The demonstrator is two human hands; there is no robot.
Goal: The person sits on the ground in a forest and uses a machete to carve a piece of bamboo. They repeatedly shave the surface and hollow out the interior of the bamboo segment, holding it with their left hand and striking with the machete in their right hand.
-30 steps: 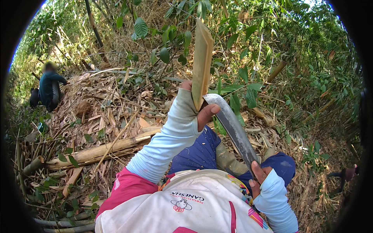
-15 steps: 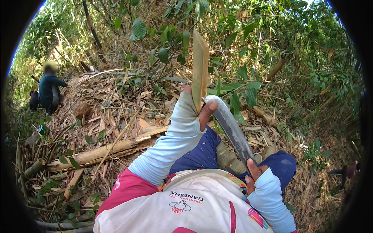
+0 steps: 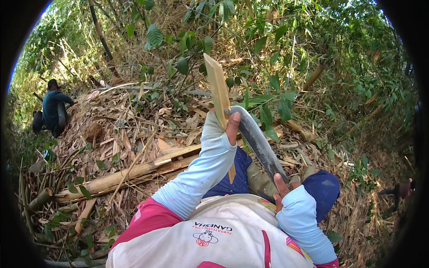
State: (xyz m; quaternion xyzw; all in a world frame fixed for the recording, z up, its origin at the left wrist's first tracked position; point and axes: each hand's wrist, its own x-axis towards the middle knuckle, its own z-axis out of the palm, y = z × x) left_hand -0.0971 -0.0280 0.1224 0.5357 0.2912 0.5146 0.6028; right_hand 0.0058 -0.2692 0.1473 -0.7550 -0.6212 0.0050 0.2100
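My left hand (image 3: 232, 128), half covered by a pale blue sleeve, is closed round a flat split piece of bamboo (image 3: 216, 85) with a pointed top. The piece stands nearly upright, tipped a little left, and its lower end shows below my wrist. In my right hand (image 3: 283, 191) is a machete (image 3: 260, 142) with a dark, curved blade. Its handle is mostly hidden by my fingers. The blade slants up and left, and its tip end lies against the bamboo piece beside my left thumb.
A long split bamboo pole (image 3: 120, 175) lies on the leaf-littered slope to my left. Leafy twigs (image 3: 268, 107) hang just beyond the blade. A person in dark clothes (image 3: 56, 109) crouches at the far left. At the right edge shows part of a dark shape (image 3: 399, 193).
The bamboo piece has shifted down and left and leans more, so its lower end now shows below my left wrist. My right hand and the machete have moved slightly left.
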